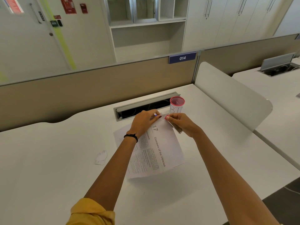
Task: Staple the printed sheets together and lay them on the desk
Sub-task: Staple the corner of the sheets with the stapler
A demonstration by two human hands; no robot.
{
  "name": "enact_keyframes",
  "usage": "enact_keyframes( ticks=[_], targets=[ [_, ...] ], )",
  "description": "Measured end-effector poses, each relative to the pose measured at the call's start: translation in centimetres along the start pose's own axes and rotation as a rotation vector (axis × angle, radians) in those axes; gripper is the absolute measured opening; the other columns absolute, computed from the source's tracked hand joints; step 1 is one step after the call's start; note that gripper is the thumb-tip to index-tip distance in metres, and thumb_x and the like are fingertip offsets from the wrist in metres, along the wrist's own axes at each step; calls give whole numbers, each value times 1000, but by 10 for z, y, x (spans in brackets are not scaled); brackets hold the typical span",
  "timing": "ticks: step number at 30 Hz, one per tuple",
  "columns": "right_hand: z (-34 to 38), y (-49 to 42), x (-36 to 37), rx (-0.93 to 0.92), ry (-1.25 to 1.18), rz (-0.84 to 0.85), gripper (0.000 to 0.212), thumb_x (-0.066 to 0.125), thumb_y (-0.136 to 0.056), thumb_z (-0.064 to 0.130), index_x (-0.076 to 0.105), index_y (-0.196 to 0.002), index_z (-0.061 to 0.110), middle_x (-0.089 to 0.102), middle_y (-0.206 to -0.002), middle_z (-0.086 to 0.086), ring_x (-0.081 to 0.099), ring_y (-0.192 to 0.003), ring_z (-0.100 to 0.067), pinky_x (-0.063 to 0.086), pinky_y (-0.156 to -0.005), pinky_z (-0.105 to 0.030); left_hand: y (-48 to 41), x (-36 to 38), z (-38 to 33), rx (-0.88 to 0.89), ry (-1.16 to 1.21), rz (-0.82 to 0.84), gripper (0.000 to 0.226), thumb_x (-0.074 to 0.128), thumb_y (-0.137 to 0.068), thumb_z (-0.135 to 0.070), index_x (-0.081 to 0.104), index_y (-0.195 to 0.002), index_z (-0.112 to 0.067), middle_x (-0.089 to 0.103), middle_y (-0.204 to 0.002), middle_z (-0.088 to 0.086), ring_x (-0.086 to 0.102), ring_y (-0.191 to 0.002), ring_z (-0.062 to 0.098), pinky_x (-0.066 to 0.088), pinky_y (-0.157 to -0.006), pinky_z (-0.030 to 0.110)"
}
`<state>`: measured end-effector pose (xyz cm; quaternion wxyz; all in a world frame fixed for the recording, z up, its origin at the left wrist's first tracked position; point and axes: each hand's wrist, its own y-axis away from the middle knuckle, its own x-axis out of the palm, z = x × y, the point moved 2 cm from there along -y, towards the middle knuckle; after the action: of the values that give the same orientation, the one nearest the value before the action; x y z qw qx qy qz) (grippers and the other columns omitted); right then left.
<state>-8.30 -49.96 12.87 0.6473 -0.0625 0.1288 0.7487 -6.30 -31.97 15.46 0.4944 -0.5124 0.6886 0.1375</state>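
- Person's two bare arms reach forward over a flat white desk (48,159). Yellow sleeve (92,213) bunched on the left upper arm, thin black bracelet (131,136) on the left wrist.
- White printed sheets (172,146), headed "Diseases of the Vitreous" with a large "17", lie mid-desk, turned at an angle. A lower sheet shows offset at the left edge. The near edge looks slightly raised, with shadow beneath.
- Left hand (144,120): fingers curled down over the far corner of the printed sheets, gripping it. A small silvery-blue item shows at the fingertips; cannot tell what it is.
- Right hand (181,122): closed around a slim silver-grey metal stapler (177,128), thumb on top, pink nail showing. The stapler sits at the sheets' far right edge, just beside the left fingertips. Its mouth is hidden, so cannot tell whether paper is inside it.
- The far corner of the sheets lies between the two hands; the rest trails back toward the person under the left forearm.
- White paper cup with pink rim and hand lettering (177,105) stands upright just beyond the right hand, beside an open grey cable tray (129,107).
- Crumpled white paper scrap (101,157) lies left of the sheets, apart from them.
- Beige partition (97,88) behind the desk carries a blue "014" sign (182,58).
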Motion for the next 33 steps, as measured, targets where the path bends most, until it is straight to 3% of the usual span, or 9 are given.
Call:
enact_keyframes(
  ticks=[8, 17, 19, 24, 33],
  targets=[
    [5, 5, 8, 17, 36, 49, 36, 50, -92, 34, 64, -100, 1, 59, -80, -5, 55, -69, -15, 42, -54, -15, 8, -8, -1, 14, 26, 23, 23, 52, -91, -33, 63, -103, -16, 70, -97, 8, 63, -80, 19, 44, -69, 22],
    [14, 7, 21, 13, 29, 77, 24, 50, -92, 34, 62, -87, 13, 64, -83, 0, 61, -70, -16, 46, -55, -13, 14, -15, 4, 5, 18, 18, 23, 51, -91, -33, 62, -104, -17, 69, -101, 8, 64, -84, 19, 43, -72, 20],
    [15, 6, 22, 9, 14, 77, 22, 51, -92, 33, 62, -87, 15, 65, -85, -1, 62, -73, -16, 48, -56, -14, 15, -16, 4, 11, 16, 14, 23, 51, -91, -33, 62, -104, -17, 70, -100, 8, 64, -83, 20, 44, -72, 20],
    [12, 3, 23, 8, -3, 69, 42, 53, -90, 35, 61, -105, -2, 66, -97, -12, 64, -87, -27, 51, -71, -27, 15, -18, 4, -3, 26, 20, 23, 50, -92, -32, 62, -106, -18, 69, -102, 8, 65, -84, 21, 45, -71, 21],
    [11, 4, 21, -38, -36, 33, 38, 53, -90, 34, 63, -99, -1, 66, -101, -18, 64, -89, -29, 51, -73, -29, 13, -18, -2, 5, 19, 6, 23, 50, -92, -31, 61, -105, -16, 69, -100, 8, 64, -82, 21, 46, -71, 22]
  ],
)
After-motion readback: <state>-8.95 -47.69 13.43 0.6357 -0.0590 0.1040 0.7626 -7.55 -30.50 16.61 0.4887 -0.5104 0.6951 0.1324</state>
